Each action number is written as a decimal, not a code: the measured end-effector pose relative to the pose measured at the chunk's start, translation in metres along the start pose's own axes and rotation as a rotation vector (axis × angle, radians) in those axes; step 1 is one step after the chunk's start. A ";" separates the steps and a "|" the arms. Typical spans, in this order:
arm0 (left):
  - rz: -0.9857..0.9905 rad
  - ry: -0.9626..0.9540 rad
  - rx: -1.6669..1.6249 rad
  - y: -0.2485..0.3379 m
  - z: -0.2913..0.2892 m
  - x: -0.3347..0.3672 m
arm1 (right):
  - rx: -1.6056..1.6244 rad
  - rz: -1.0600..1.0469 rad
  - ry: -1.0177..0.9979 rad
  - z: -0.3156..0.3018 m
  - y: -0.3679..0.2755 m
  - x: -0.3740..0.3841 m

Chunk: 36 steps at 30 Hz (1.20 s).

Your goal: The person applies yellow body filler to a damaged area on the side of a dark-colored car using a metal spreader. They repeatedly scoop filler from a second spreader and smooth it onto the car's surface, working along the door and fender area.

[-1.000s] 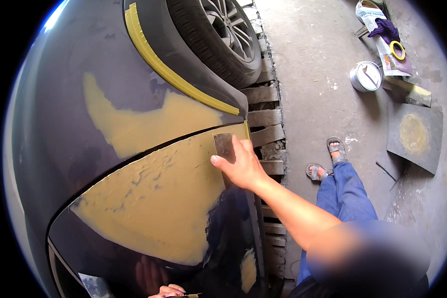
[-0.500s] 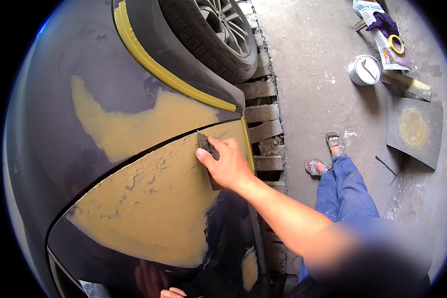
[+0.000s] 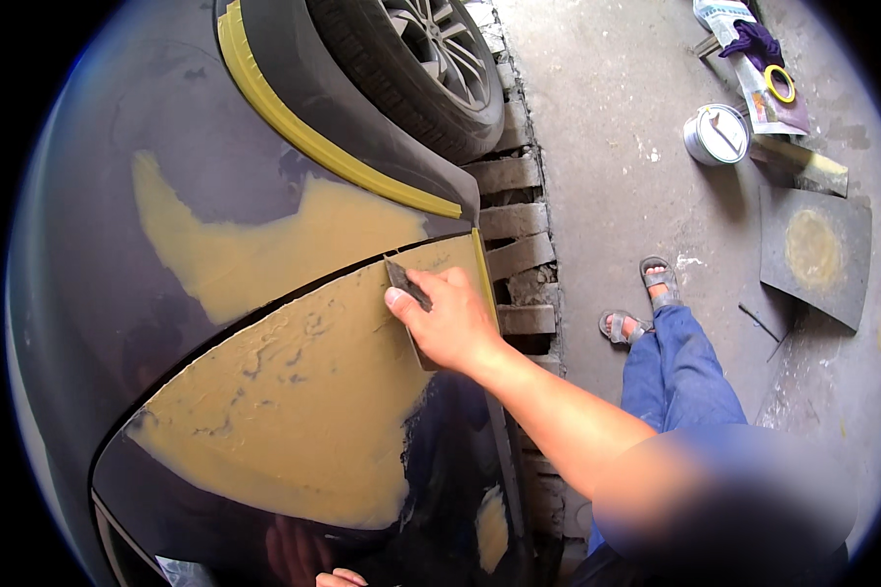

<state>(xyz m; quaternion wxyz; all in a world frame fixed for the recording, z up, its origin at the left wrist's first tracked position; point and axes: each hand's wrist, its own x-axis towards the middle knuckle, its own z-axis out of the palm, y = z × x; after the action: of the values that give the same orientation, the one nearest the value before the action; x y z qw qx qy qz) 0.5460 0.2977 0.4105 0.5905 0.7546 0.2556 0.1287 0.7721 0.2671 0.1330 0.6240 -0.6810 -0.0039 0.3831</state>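
Note:
My right hand [image 3: 445, 318] is closed around a dark, flat putty spreader [image 3: 412, 293]. The thumb lies along the near face and the fingers are bent over the back. The blade rests on tan body filler [image 3: 303, 382] covering a dark car door panel [image 3: 206, 494]; its upper corner is close to the curved panel gap. Ridges and dark pits mark the filler at its left, while it looks smoother nearer the spreader. Only some fingers of my left hand [image 3: 341, 578] show at the lower edge; whether it holds anything is cut off. Its side of the panel carries a reddish reflection.
Smoother filler [image 3: 294, 240] covers part of the fender, and yellow masking tape [image 3: 313, 137] edges the arch by the wheel [image 3: 440, 59]. On the floor stand a lidded can [image 3: 717, 135] and a dark board [image 3: 814, 256] with a tan patch. Yellow tape roll [image 3: 779, 84] lies beyond.
The view has shifted slightly. The spreader stays at nearly the same spot on the filler, its upper corner a touch closer to the panel gap. Both hands keep their poses.

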 end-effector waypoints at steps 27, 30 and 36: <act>-0.260 0.213 -0.336 -0.065 0.025 -0.044 | 1.033 0.087 -0.638 -0.072 0.051 -0.052; -0.445 0.295 -0.541 -0.111 0.088 -0.035 | 1.262 0.082 -0.770 -0.091 0.030 -0.070; -0.511 0.170 -0.883 -0.147 0.138 0.009 | 1.081 0.119 -0.690 -0.129 0.047 -0.054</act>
<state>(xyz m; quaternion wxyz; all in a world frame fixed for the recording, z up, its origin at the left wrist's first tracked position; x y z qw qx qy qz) 0.5871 0.2138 0.2321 0.8425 0.3336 0.4003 0.1368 0.7791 0.1213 0.1113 0.8198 -0.1071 0.0271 0.5619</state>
